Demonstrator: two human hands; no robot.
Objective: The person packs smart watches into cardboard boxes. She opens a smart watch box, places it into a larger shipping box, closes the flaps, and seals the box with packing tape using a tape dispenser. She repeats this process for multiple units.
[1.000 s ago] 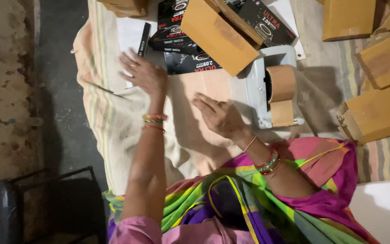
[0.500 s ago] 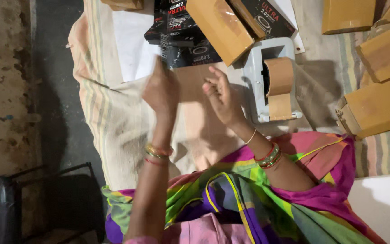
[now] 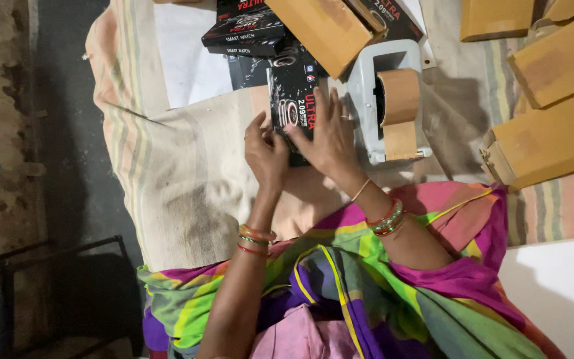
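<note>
A black product box [image 3: 292, 93] with a picture of a watch lies on the striped cloth [image 3: 167, 166] in front of me. My left hand [image 3: 265, 149] grips its near left edge with bent fingers. My right hand [image 3: 327, 133] lies flat over its right side, fingers spread along the box. Both wrists wear coloured bangles.
A grey tape dispenser [image 3: 393, 100] with a brown tape roll stands just right of the box. More black boxes [image 3: 244, 30] and a brown carton [image 3: 323, 30] lie beyond. Several brown cartons [image 3: 553, 100] sit at the right. Dark floor [image 3: 54, 133] borders the cloth on the left.
Both hands were empty over the cloth earlier. They have since closed in on a black box, which now lies between them near the tape dispenser.
</note>
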